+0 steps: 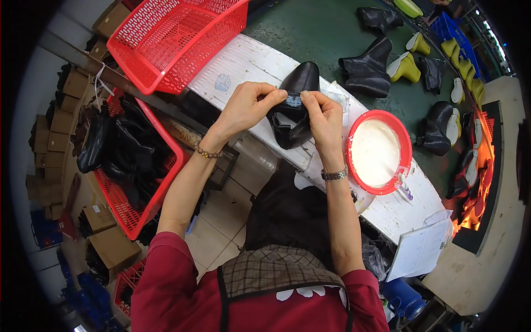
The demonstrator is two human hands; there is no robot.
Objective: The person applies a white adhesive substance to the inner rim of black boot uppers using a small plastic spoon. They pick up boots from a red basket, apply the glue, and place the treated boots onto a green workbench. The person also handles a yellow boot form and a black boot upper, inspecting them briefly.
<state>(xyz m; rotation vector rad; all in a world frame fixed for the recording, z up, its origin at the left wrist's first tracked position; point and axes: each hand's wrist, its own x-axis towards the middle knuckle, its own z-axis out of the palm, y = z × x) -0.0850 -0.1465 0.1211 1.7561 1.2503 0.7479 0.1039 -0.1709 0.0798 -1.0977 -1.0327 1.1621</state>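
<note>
A black leather shoe upper [303, 76] stands on the white bench top [254, 62], its rounded toe pointing away from me. My left hand [246, 106] pinches the edge of its opening from the left, thumb against finger. From the right, my right hand [325, 115] pinches the same edge, and the two thumbs are a short way apart. Between them shows a dark flap with pale bluish markings, too small to make out. Close to my right wrist sits a red bowl [407, 145] of white paste [375, 152], with a purple-and-white handle [405, 191] at its rim.
Beyond the bench, a green surface [310, 33] carries several black boots [368, 66] and yellow-green shoe forms [404, 68]. Orange glow [478, 205] shows at the far right. A red basket [182, 39] stands back left; another [124, 213] holds black boots. Papers [420, 249] hang near the right.
</note>
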